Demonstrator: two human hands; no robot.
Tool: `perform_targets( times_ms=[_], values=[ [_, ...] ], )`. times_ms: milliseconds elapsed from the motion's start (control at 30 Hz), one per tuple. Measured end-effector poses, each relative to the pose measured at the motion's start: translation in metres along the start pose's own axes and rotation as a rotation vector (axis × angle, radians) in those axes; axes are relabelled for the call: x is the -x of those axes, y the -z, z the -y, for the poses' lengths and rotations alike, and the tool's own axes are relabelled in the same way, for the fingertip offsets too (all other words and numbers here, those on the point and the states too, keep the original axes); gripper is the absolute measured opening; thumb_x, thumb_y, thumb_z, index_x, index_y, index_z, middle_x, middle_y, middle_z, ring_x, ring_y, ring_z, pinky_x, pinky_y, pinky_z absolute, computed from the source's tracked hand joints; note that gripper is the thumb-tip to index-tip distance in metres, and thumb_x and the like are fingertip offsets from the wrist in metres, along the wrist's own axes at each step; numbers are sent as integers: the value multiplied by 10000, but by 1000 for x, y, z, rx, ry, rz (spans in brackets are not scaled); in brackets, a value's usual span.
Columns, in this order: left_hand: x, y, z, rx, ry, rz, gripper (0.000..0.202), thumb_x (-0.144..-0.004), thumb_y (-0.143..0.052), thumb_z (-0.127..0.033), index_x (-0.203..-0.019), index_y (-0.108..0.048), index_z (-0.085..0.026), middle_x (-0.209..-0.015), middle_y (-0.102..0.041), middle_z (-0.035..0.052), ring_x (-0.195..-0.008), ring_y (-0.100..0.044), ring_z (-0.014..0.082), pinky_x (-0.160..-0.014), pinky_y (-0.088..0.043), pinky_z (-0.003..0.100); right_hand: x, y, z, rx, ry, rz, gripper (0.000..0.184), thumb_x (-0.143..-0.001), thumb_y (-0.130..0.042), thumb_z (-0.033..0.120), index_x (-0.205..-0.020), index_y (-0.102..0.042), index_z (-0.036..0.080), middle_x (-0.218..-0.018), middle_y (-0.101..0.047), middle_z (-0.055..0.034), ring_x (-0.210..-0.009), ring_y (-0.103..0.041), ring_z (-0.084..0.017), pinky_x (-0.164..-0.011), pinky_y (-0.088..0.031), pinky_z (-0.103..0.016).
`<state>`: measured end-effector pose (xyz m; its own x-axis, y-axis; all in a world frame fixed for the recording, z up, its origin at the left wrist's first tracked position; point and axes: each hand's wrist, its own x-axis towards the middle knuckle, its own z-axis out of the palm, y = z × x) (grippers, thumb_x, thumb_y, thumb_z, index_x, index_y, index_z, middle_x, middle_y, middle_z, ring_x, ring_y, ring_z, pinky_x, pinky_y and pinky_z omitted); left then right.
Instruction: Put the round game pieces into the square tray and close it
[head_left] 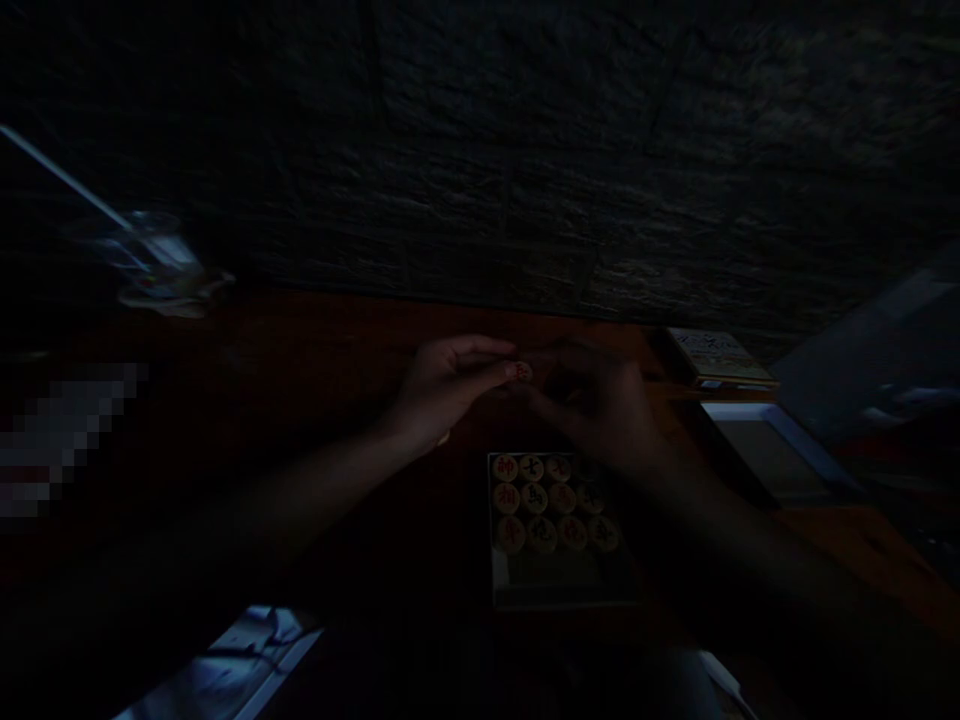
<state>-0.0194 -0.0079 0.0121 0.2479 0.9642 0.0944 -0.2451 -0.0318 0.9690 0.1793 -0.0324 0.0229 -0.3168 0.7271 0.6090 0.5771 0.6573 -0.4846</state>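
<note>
The scene is very dark. My left hand (450, 385) pinches a small round game piece (523, 372) with a red mark between thumb and fingers. My right hand (600, 405) meets it at the fingertips, fingers curled, touching or close to the same piece. Just below both hands lies an open box (555, 590) with several round wooden Chinese chess pieces (551, 500) in rows, red and dark characters on top. The box's near part holds no pieces that I can see.
A glass with a straw (154, 260) stands at the far left on the reddish wooden table (300, 360). A box lid or booklet (716, 358) and a pale flat tray (772, 450) lie to the right. A dark stone wall rises behind.
</note>
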Motion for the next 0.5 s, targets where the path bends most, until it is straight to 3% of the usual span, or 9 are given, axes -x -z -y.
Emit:
perform_targets(
  times_ms=[200, 300, 500],
  values=[
    [0, -1, -3, -45, 2, 6, 284, -774, -876, -211, -1027, -780, -125, -917, -832, 92, -824, -785, 200, -712, -603, 286, -3, 5, 7, 25, 23, 81, 181, -866, -778, 206, -1042, -807, 176, -973, -802, -63, -736, -722, -162, -680, -541, -269],
    [-3, -1, -2, -7, 3, 5, 161, -880, -761, -223, -1006, -778, -123, -886, -813, 77, -766, -766, 171, -692, -602, 274, -4, 8, 9, -2, -37, 89, 179, -854, -796, 234, -1025, -813, 184, -977, -819, -50, -715, -729, -153, -666, -548, -262],
    [-10, 2, 1, -23, 16, 9, 153, -974, -635, -240, -918, -724, -129, -836, -768, 69, -702, -726, 152, -627, -559, 253, -9, 30, 34, -18, -193, 76, 137, -853, -800, 284, -969, -819, 213, -917, -834, -44, -642, -738, -171, -526, -536, -257]
  ],
)
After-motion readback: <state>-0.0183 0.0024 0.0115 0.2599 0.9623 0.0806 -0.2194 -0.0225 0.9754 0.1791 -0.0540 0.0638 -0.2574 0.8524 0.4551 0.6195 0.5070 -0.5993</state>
